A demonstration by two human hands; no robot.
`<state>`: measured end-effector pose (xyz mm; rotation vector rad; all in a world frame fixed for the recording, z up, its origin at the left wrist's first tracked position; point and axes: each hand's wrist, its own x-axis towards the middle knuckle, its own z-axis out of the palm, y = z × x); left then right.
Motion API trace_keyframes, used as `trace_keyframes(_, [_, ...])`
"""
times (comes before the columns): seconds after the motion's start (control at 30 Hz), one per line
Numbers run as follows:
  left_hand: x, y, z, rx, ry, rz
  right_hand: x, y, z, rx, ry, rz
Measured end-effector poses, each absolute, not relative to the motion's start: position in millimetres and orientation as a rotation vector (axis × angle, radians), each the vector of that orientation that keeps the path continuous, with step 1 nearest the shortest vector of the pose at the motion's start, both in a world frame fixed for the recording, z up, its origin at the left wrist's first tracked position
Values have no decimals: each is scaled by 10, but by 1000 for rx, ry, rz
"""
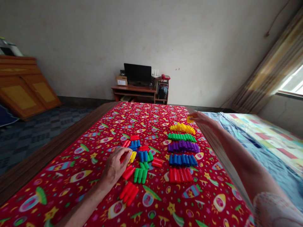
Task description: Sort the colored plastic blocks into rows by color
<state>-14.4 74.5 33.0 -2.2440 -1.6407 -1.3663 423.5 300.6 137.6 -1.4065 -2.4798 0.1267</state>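
Note:
My left hand (115, 165) rests on the red patterned tablecloth (71, 176), fingers curled around a red piece and touching a yellow piece (133, 156) in the loose pile of mixed plastic pieces (139, 160). My right hand (201, 118) reaches far across and pinches a yellow piece (190, 119) just above the yellow row (182, 128). Below that lie sorted rows: green (181, 137), purple (183, 146), blue (182, 160) and red (180, 175). A small group of red pieces (129, 193) lies near my left wrist.
The table's wooden edge (47, 151) runs along the left. A bed with a colourful sheet (260, 135) lies to the right. At the far wall stands a low desk (134, 91) with a monitor (137, 73). A wooden cabinet (23, 85) is at far left.

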Motion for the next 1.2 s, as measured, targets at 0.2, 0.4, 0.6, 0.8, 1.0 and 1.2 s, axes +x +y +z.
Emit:
trace_keyframes(0.2, [-138,751,336,-2244,-1587,-1364,4156,2911,1399,-1369,-2485,542])
trace_keyframes(0.4, [-134,747,355,-2250,-1580,-1364,4111,2938,1243,-1444,-2480,419])
trace_keyframes(0.6, [-133,751,353,-2258,-1606,-1356,4104,2905,1197,-1512,-2447,190])
trace_keyframes(0.8, [-113,742,367,-2261,-1620,-1381,4046,2747,1222,-1511,-2399,47])
trace_keyframes(1.0, [-51,682,534,-2184,-1821,-1552,3750,2367,1390,-1426,-2249,-87])
trace_keyframes(1.2, [254,498,748,-2101,-2351,-2218,2724,1290,1367,-570,-2544,158])
